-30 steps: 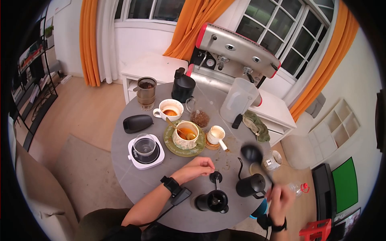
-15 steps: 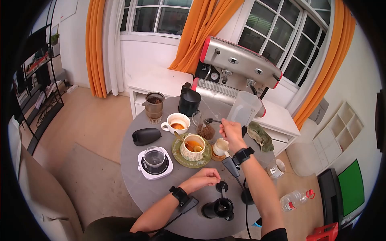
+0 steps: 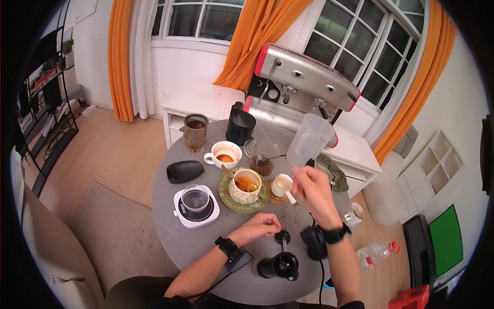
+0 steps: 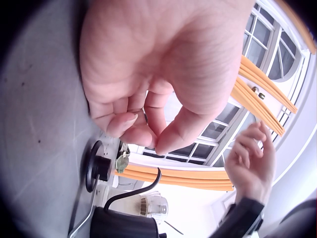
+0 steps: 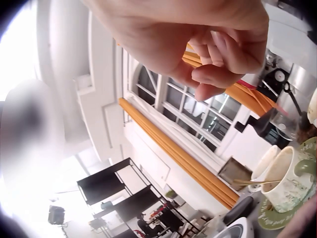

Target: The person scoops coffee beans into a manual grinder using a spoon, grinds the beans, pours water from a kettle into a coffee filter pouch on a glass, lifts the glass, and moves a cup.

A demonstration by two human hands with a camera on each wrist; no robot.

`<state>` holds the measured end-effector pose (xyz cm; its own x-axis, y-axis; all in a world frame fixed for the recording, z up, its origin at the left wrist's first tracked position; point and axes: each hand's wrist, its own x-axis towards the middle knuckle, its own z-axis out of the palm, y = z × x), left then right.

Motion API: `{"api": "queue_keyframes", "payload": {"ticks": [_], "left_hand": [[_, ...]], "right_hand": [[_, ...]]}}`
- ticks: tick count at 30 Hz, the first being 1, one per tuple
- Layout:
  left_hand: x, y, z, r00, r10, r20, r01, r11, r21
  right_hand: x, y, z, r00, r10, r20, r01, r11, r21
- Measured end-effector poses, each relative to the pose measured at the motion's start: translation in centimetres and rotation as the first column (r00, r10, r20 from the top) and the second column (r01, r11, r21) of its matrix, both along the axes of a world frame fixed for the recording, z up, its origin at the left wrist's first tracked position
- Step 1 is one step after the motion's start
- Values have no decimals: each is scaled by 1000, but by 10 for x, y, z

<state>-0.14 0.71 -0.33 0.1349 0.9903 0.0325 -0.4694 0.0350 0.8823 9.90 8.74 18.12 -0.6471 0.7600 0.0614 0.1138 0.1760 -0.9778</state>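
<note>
I've got left hand empty, fingers loosely curled, just beside the crank knob of the hand grinder on the counter; right hand also empty, loosely curled, above counter. Black spoon leans in glass jug.

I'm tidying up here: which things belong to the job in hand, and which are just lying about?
Likely the job's: black grinder near the left hand; glass jug; black spoon in it.
Probably just lying about: red-capped bottle; green cloth.

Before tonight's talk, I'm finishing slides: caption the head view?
Left hand by a black grinder, right hand above a crowded grey table.
</note>
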Motion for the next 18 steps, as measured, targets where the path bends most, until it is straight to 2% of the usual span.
{"api": "queue_keyframes", "payload": {"ticks": [1, 3, 4, 6, 7, 9, 12, 15, 18], "left_hand": [[0, -1, 1, 1000, 4, -3, -4, 1000, -6], [0, 0, 0, 1000, -6, 14, 6, 1000, -13], [-1, 1, -1, 1000, -9, 16, 9, 1000, -10], [0, 2, -4, 999, -31, 20, 31, 1000, -7], [1, 1, -1, 999, -28, 32, 29, 999, -17], [1, 0, 0, 999, -29, 39, 30, 999, -27], [-1, -1, 1, 1000, -5, 19, 6, 999, -42], [-2, -2, 5, 1000, -11, 29, 12, 999, -44], [-1, -3, 4, 999, 33, -4, -33, 999, -30]], "right_hand": [[16, -13, 3, 1000, -8, 7, 8, 1000, -9], [49, -35, -1, 993, -1, 121, -13, 993, 119], [61, -43, -11, 994, -5, 106, -5, 996, 90], [82, -53, -38, 977, 12, 214, -42, 990, 137], [92, -55, -55, 977, 0, 212, -29, 991, 134], [109, -55, -87, 905, 53, 422, -139, 975, 175], [112, -65, -97, 764, -107, 636, -144, 933, 330], [111, -64, -109, 711, -157, 686, -198, 891, 409], [111, -56, -121, 742, -95, 663, -241, 886, 396]]}}
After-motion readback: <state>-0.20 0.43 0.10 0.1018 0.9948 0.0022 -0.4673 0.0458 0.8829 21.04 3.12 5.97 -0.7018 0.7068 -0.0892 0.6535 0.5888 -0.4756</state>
